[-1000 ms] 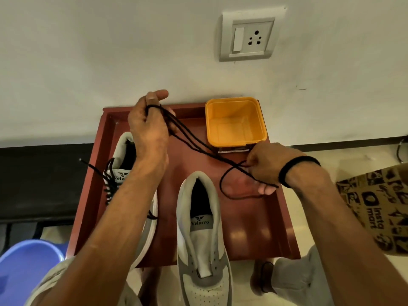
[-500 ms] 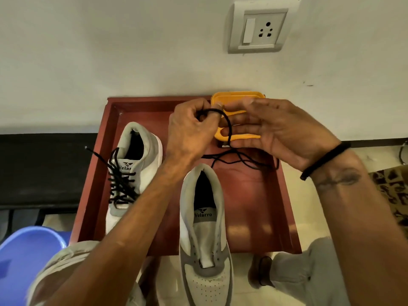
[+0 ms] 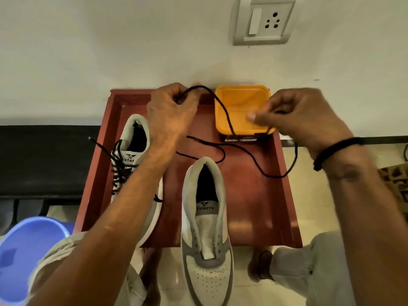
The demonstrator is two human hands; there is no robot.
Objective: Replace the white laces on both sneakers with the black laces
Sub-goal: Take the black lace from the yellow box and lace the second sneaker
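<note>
Two white-and-grey sneakers lie on a red-brown tray [image 3: 284,195]. The left sneaker [image 3: 134,142] is threaded with a black lace, and my forearm crosses over it. The right sneaker [image 3: 207,221] has bare eyelets and sticks out over the tray's near edge. My left hand [image 3: 171,115] grips a loose black lace [image 3: 223,111] at the tray's far edge. From there the lace arcs over an orange tub to my right hand [image 3: 302,120], which pinches it. The slack lies in loops on the tray between the hands.
The empty orange tub [image 3: 238,100] stands at the tray's back right corner, against the white wall. A wall socket [image 3: 265,21] is above it. A blue plastic bucket [image 3: 28,250] sits on the floor at lower left. My knees are below the tray.
My hands, close together over the tub half a second ago, have pulled apart, the left toward the tray's back left, the right to the right. The lace now spans between them.
</note>
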